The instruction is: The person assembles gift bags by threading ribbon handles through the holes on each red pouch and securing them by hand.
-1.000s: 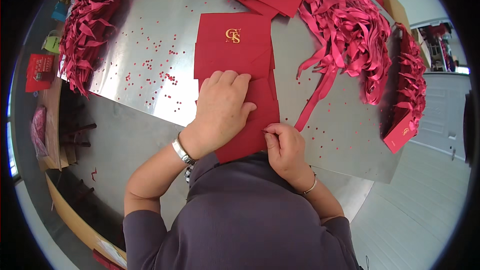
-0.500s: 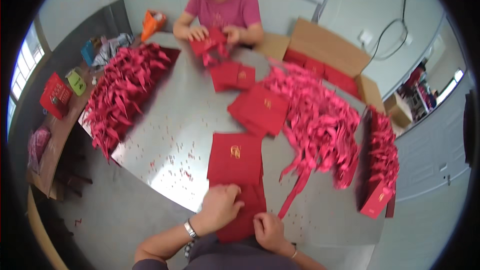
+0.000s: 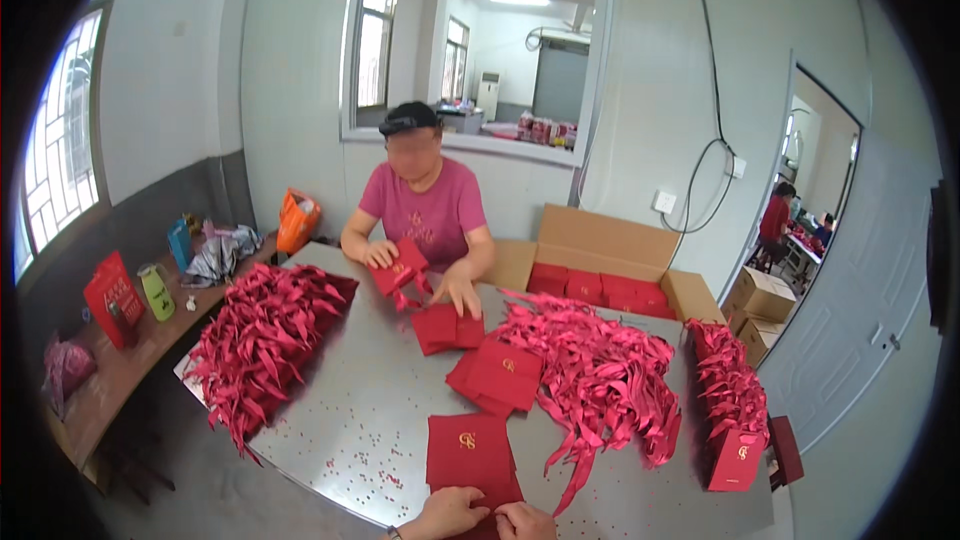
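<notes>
- Two bare hands at the lower edge of the frame, both at the near end of a red stack (image 3: 468, 448) of flat pieces, lower centre, lying on the metal desk (image 3: 372, 408).
- Left hand (image 3: 450, 514): laid over the stack, fingers toward frame right. Right hand (image 3: 525, 522): fingers curled, just beside the left. Whether either pinches anything: cannot tell, frame edge cuts them off.
- Change: view has tipped up over the last second; hands now sit lower in the frame. Co-worker (image 3: 425, 202), upper centre, has put one hand out to a small red pile (image 3: 440, 328); the other rests on a red piece (image 3: 400, 265).
- Meaning for the work (judgement): both hands appear to keep their place at the stack; finger detail is lost.
- Orientation: stack's long axis runs near vertical, from the hands up the frame; gold emblem (image 3: 467, 438) upright, at the far end.
- Ribbon heap (image 3: 612, 370) right of centre; one loose tail (image 3: 572, 488) points down-left, ending near the right hand.
</notes>
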The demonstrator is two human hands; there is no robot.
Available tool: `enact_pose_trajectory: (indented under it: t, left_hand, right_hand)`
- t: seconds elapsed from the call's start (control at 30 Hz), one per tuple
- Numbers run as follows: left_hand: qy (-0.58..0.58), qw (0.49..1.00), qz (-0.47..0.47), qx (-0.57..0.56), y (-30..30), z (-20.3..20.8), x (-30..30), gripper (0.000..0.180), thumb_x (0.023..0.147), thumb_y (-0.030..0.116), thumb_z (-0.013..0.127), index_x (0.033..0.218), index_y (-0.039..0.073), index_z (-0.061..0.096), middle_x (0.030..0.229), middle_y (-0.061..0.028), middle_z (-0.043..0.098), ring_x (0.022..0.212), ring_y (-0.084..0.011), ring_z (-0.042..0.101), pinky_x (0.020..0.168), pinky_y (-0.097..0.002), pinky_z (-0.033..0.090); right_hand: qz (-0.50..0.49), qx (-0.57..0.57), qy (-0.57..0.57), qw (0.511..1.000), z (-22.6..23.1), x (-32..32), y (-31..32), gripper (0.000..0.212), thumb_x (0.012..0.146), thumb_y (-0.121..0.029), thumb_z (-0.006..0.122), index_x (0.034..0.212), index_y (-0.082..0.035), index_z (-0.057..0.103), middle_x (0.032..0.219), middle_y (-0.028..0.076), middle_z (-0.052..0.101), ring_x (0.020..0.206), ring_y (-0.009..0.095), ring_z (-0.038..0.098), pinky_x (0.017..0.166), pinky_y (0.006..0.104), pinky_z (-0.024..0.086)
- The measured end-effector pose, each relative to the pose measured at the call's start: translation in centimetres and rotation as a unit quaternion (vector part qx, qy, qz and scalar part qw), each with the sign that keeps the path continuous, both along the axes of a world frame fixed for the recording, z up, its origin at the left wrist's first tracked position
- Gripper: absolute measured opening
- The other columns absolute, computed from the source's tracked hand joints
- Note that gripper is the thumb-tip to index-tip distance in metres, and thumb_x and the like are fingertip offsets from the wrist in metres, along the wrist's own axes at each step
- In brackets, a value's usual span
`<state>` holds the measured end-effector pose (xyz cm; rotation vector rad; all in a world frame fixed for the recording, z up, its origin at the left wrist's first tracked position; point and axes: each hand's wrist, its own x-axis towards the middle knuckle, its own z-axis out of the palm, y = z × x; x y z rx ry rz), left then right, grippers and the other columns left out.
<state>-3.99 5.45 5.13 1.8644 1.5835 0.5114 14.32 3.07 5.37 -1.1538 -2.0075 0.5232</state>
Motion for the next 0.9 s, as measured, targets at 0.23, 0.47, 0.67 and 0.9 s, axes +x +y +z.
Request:
enact_pose_trajectory:
  t: [0.23,0.47,0.67,0.9]
  left_hand:
    - [0.021,0.999,-0.03,0.021,0.2,0.8,-0.4,0.04,0.084,0.038,0.064,0.111,0.009,0.068,0.097,-0.0182,0.07,0.092,-0.0342,0.067,0.08,-0.0409,0.054]
    - [0.052,0.998,-0.014,0.017,-0.3,1.2,0.7,0.036,0.083,0.036,0.063,0.108,0.01,0.068,0.094,-0.0172,0.07,0.09,-0.0358,0.067,0.079,-0.0431,0.053]
    - [0.026,0.999,-0.021,0.029,1.1,-0.3,1.0,0.035,0.082,0.033,0.062,0.108,0.009,0.068,0.092,-0.0173,0.07,0.089,-0.0357,0.067,0.078,-0.0431,0.053]
    - [-0.018,0.999,-0.029,0.036,0.7,-1.2,1.1,0.034,0.081,0.033,0.064,0.102,0.007,0.07,0.089,-0.0193,0.069,0.085,-0.0382,0.067,0.076,-0.0462,0.054]
  right_hand:
    - [-0.004,-0.005,0.022,1.0,-0.9,-0.3,0.8,0.01,0.085,-0.015,0.063,0.091,-0.007,0.06,0.084,0.017,0.064,0.079,0.039,0.063,0.069,0.0489,0.05]
    - [-0.007,0.067,-0.037,0.997,-0.6,-0.9,0.7,0.01,0.085,-0.012,0.061,0.081,-0.005,0.055,0.075,0.018,0.06,0.071,0.04,0.06,0.064,0.0509,0.048]
    - [-0.009,0.105,-0.045,0.993,-2.0,-0.3,1.8,0.01,0.086,-0.011,0.063,0.084,-0.003,0.057,0.072,0.015,0.061,0.063,0.033,0.061,0.056,0.0437,0.049]
    - [-0.037,-0.041,-0.028,0.998,-2.5,0.3,0.6,0.013,0.089,-0.017,0.057,0.089,-0.005,0.053,0.078,0.018,0.062,0.073,0.039,0.062,0.064,0.0485,0.049]
